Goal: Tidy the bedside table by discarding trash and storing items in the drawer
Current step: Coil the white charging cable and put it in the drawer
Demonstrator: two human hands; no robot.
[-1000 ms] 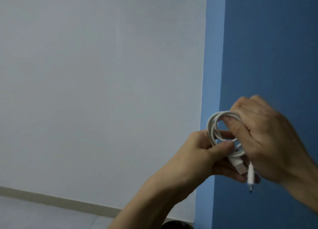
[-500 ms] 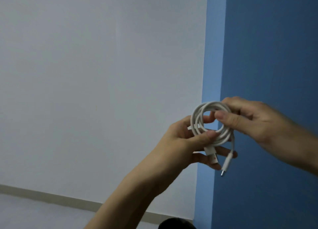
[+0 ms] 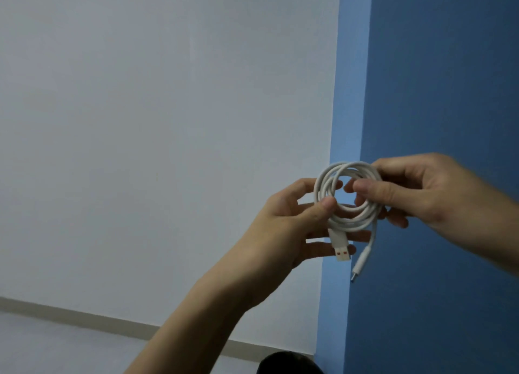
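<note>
A white charging cable (image 3: 349,222) is wound into a round coil and held up in front of the wall. My left hand (image 3: 283,227) pinches the coil's left side between thumb and fingers. My right hand (image 3: 421,194) grips the coil's right side with thumb in front. The cable's flat USB plug with red contacts hangs below the coil against my left fingers. Its thin small plug dangles free further right. The bedside table and drawer are out of view.
A white wall (image 3: 168,121) fills the left and a blue wall (image 3: 449,78) the right, meeting at a corner behind the coil. A pale skirting board (image 3: 84,316) runs along the floor. A dark rounded object (image 3: 289,364) shows at the bottom edge.
My right hand has drawn back to the right and turned, uncovering the coil. The coil has shifted left and slightly up, and the small plug now hangs longer.
</note>
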